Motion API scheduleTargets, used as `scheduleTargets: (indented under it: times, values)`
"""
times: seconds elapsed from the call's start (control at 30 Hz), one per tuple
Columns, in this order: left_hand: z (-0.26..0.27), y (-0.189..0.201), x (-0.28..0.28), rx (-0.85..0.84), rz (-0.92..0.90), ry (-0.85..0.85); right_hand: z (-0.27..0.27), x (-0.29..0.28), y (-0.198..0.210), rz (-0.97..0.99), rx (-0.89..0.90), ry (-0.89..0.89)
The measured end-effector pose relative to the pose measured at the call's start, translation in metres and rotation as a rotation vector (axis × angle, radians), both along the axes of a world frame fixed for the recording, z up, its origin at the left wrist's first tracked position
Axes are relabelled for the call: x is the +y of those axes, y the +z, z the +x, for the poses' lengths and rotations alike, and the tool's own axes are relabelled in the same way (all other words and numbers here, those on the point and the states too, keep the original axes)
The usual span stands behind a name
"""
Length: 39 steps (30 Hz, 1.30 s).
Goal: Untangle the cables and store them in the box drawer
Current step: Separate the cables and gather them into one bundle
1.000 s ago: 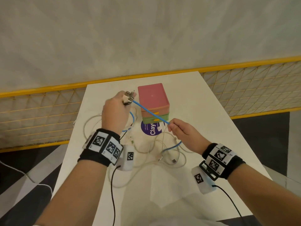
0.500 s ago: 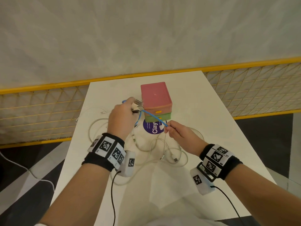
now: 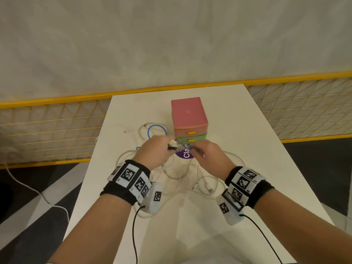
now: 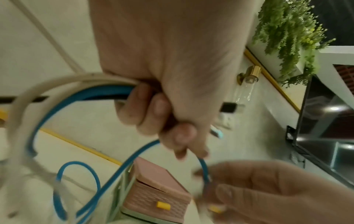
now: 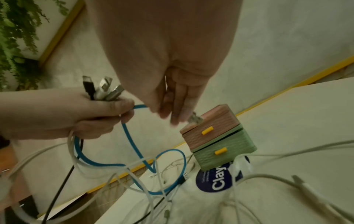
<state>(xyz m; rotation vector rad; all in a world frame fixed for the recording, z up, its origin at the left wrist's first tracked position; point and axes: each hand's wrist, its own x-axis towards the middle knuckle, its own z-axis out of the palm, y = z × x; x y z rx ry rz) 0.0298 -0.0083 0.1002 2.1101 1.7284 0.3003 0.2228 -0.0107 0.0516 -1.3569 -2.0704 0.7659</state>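
Right hand (image 3: pixel 206 154), pinching the blue cable (image 5: pixel 132 144), has closed on the plug-gripping left hand (image 3: pixel 154 151).

You have a white worktop (image 3: pixel 238 130) in front of you, with a round purple sticker (image 3: pixel 185 156) on it reading "Cla". Behind it runs a yellow mesh fence (image 3: pixel 47 130) below a pale wall (image 3: pixel 171 39). Green plants (image 4: pixel 287 34) hang near a dark screen (image 4: pixel 325 121) off to the side.
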Motion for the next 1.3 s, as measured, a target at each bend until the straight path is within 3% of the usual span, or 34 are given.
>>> scheduleTargets:
  times: [0.1, 0.2, 0.37, 0.53, 0.77, 0.9, 1.0, 1.17, 1.3]
  values:
    - [-0.015, 0.006, 0.008, -0.116, 0.287, 0.277, -0.021, 0.017, 0.007, -0.107, 0.031, 0.104]
    - [-0.026, 0.006, 0.012, -0.233, 0.294, 0.423, -0.04, 0.027, -0.005, -0.165, -0.102, 0.143]
    - [-0.034, -0.011, 0.005, -0.414, 0.208, 0.417, -0.067, 0.019, -0.05, -0.282, -0.451, 0.217]
    - [-0.04, -0.028, -0.002, -0.57, 0.136, 0.472, -0.09, 0.023, -0.071, -0.317, -0.595, 0.179]
    - [-0.049, -0.038, -0.012, -0.596, 0.146, 0.548, -0.098, 0.018, -0.078, -0.223, -0.641, 0.113]
    - [-0.066, -0.037, -0.012, -0.551, 0.271, 0.626, -0.082, 0.015, -0.067, -0.276, -0.529, 0.007]
    - [-0.073, -0.032, -0.009, -0.613, 0.317, 0.666, -0.064, 0.015, -0.055, -0.309, -0.277, -0.097]
    - [-0.046, -0.025, -0.004, -0.623, 0.091, 0.533, -0.061, 0.002, -0.02, -0.248, 0.335, -0.13]
    - [-0.014, -0.018, 0.0, -0.669, 0.0, 0.42, -0.068, -0.007, 0.003, -0.147, 0.485, -0.007]
